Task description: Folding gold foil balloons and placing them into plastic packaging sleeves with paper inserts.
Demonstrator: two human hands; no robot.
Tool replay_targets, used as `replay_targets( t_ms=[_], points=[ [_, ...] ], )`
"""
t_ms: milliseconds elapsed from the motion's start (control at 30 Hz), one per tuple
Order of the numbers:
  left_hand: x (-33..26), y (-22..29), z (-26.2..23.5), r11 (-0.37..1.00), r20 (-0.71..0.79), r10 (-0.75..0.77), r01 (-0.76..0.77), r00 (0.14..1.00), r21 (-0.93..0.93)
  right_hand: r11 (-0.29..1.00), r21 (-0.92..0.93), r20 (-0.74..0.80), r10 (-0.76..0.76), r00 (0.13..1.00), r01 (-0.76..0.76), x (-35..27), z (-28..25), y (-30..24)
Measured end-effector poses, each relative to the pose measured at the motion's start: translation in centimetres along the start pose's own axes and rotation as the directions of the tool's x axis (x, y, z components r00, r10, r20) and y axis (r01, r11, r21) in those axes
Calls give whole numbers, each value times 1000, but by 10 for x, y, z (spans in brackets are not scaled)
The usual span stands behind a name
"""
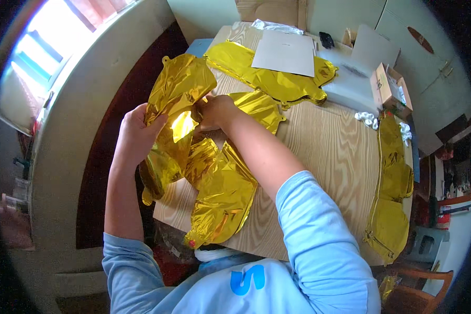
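A shiny gold foil balloon point(180, 83), flat and creased, is raised at the table's left side. My left hand point(139, 133) is closed on its left edge, thumb on top of the foil. My right hand point(216, 111) reaches across and is closed on the foil at its right side; the fingertips are partly hidden by folds. Below my hands, more crumpled gold foil point(225, 193) runs down to the table's front edge, and another part point(259, 107) lies right behind my right forearm. Whether these are all one balloon I cannot tell.
On the wood-grain table point(319, 162), another flat gold balloon point(227, 57) lies at the back under white sheets point(283, 52). A folded gold one point(390, 199) lies along the right edge. White crumpled bits point(366, 120) and an open cardboard box point(391, 91) are at the back right.
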State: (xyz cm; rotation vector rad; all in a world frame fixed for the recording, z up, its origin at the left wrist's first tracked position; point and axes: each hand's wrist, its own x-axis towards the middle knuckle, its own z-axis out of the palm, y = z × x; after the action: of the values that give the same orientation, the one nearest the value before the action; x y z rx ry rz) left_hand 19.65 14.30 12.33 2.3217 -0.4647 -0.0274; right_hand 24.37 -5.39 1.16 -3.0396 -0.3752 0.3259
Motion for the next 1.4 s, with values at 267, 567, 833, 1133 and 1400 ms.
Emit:
replay_targets(
  t_ms=[267,567,833,1133,1400],
  points=[
    [2,3,-13,996,-80,67,-62,995,58,998,-11,-400,-64,914,65,2,32,-13],
    [9,3,-17,994,-33,94,-95,995,-53,980,77,-273,-156,949,183,2,11,-24],
    [10,7,-23,994,-28,88,-90,996,-61,987,154,-249,-9,969,48,0,5,-40],
    [16,2,-52,998,-42,44,-42,998,43,995,89,-377,-3,926,40,5,21,-48],
    [11,1,-51,994,-37,94,-95,995,-49,928,60,-607,-259,752,368,43,54,-40]
  ],
)
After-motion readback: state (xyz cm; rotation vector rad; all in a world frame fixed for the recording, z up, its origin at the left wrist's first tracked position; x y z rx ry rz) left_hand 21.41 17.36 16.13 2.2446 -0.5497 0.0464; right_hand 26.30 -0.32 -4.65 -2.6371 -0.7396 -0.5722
